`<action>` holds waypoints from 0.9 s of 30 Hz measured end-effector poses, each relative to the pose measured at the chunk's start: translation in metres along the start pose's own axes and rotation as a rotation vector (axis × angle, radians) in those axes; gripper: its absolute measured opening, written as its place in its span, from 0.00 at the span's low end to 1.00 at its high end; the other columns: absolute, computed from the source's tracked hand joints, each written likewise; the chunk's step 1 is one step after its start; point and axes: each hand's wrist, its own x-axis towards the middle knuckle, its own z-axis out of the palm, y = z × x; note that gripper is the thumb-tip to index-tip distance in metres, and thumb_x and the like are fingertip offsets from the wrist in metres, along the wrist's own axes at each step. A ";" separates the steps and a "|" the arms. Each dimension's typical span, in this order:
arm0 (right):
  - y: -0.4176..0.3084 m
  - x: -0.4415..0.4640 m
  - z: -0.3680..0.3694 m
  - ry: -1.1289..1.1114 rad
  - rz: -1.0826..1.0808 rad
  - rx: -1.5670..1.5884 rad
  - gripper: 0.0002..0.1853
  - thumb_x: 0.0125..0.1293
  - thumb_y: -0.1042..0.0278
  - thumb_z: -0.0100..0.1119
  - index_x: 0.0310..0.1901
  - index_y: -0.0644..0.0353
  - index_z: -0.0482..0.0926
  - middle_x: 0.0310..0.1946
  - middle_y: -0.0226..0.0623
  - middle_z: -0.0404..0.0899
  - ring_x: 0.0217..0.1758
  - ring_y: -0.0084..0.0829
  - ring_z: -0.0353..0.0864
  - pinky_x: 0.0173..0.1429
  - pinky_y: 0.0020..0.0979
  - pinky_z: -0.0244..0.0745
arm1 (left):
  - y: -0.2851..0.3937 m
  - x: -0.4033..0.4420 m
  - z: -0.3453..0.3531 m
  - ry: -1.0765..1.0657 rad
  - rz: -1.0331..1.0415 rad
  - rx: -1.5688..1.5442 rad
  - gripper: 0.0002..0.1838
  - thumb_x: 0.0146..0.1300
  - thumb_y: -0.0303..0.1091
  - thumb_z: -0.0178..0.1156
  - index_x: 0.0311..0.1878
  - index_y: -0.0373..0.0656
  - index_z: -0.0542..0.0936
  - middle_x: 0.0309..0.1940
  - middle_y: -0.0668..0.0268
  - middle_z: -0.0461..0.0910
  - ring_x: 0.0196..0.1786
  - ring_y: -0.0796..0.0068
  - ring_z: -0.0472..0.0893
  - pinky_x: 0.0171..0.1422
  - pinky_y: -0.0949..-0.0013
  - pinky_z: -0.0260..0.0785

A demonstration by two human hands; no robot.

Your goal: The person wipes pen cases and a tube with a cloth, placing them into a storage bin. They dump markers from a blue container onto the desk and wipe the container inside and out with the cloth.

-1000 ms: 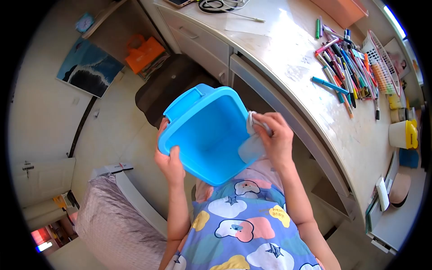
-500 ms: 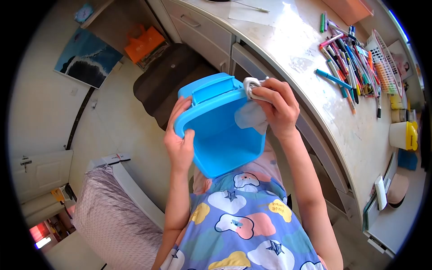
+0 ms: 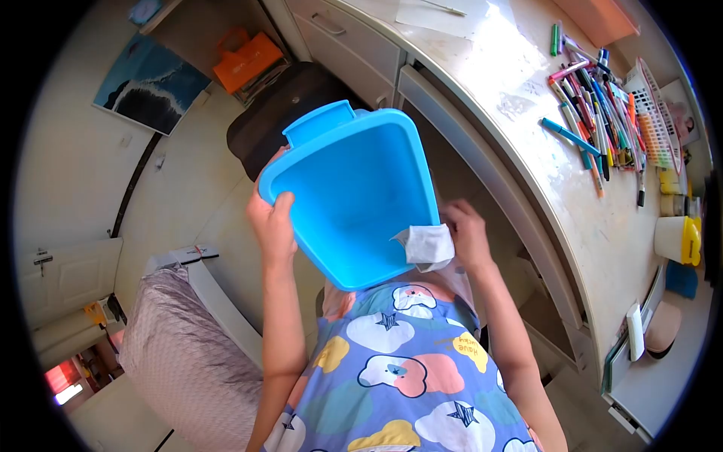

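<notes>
Blue bin [image 3: 350,200] held open-side up above the lap, a white cloth [image 3: 429,247] over its rim.
The left hand [image 3: 273,218] is closed on the rim, thumb over the inner side and fingers mostly hidden outside. The right hand [image 3: 465,232] is at the opposite outer side, just beside the cloth, fingers bent and slightly blurred; whether they grip anything, I cannot tell. The bin is between the patterned clothing [image 3: 399,361] and a dark chair [image 3: 279,113], and beside it the pale surface [image 3: 520,98] carries a loose heap of pens [image 3: 599,113].
</notes>
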 end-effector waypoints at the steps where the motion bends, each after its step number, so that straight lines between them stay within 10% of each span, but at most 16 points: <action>1: -0.016 0.004 -0.012 0.049 0.026 0.061 0.11 0.57 0.79 0.63 0.43 0.61 0.82 0.39 0.39 0.79 0.39 0.37 0.81 0.44 0.33 0.77 | 0.001 0.001 0.002 0.010 -0.016 0.004 0.30 0.50 0.16 0.43 0.60 0.28 0.73 0.57 0.55 0.77 0.58 0.69 0.77 0.66 0.67 0.66; 7: -0.082 0.018 -0.056 0.187 0.252 1.005 0.11 0.72 0.68 0.56 0.52 0.64 0.78 0.41 0.30 0.81 0.41 0.16 0.77 0.46 0.20 0.73 | 0.003 0.005 0.018 0.000 -0.018 -0.025 0.29 0.49 0.17 0.44 0.59 0.30 0.75 0.54 0.58 0.79 0.56 0.69 0.78 0.66 0.66 0.67; 15: -0.081 -0.006 0.008 -0.341 -0.112 0.176 0.11 0.63 0.75 0.61 0.47 0.60 0.81 0.40 0.41 0.76 0.41 0.40 0.80 0.45 0.37 0.76 | -0.006 0.005 0.025 -0.039 0.118 0.077 0.28 0.49 0.16 0.44 0.56 0.34 0.77 0.54 0.59 0.80 0.55 0.72 0.79 0.62 0.70 0.68; 24: -0.061 -0.005 0.020 -0.562 -0.453 -0.085 0.19 0.54 0.75 0.67 0.50 0.57 0.81 0.47 0.44 0.77 0.53 0.46 0.77 0.56 0.40 0.74 | -0.004 0.002 0.024 -0.034 0.138 0.079 0.28 0.49 0.16 0.44 0.56 0.35 0.77 0.54 0.61 0.80 0.54 0.73 0.79 0.61 0.72 0.68; 27: -0.055 -0.003 0.031 -0.739 -0.268 0.114 0.21 0.51 0.78 0.68 0.50 0.57 0.81 0.46 0.44 0.78 0.54 0.46 0.76 0.57 0.41 0.74 | -0.001 0.001 0.023 -0.062 0.126 0.076 0.28 0.49 0.16 0.44 0.56 0.35 0.77 0.56 0.59 0.79 0.56 0.71 0.78 0.63 0.72 0.67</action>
